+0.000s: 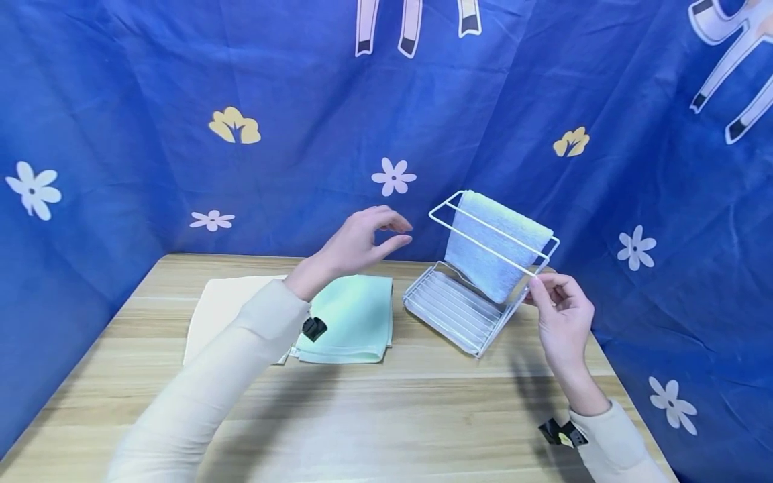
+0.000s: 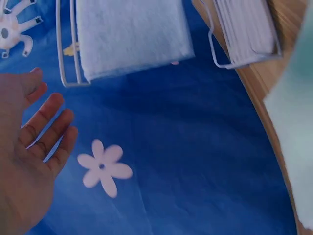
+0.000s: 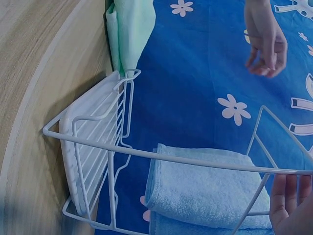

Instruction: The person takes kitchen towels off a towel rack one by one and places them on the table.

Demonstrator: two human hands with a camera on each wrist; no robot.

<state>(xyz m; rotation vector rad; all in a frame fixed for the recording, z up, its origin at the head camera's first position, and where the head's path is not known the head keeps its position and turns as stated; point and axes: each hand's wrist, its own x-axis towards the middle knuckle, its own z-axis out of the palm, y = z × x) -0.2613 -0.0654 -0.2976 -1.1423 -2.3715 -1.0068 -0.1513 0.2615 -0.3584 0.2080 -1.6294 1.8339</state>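
Observation:
A white wire rack point(image 1: 453, 312) with a slatted tray at its base stands at the back right of the table. Over its upper bars hangs a folded light blue towel point(image 1: 483, 272). My right hand point(image 1: 565, 322) pinches the rack's wire at the upper right corner, thumb and fingers about the bar; the right wrist view shows fingertips point(image 3: 279, 196) at that wire. To the left of the rack, my left hand point(image 1: 356, 245) hovers in the air, loosely bent and holding nothing. In the left wrist view this hand point(image 2: 36, 152) is apart from the towel and bars.
A folded mint green towel point(image 1: 353, 318) lies left of the rack. Beside it, a white cloth point(image 1: 232, 302) is partly hidden by my left arm. Blue curtain point(image 1: 314, 134) with printed flowers closes off the back and sides of the wooden table point(image 1: 410, 422).

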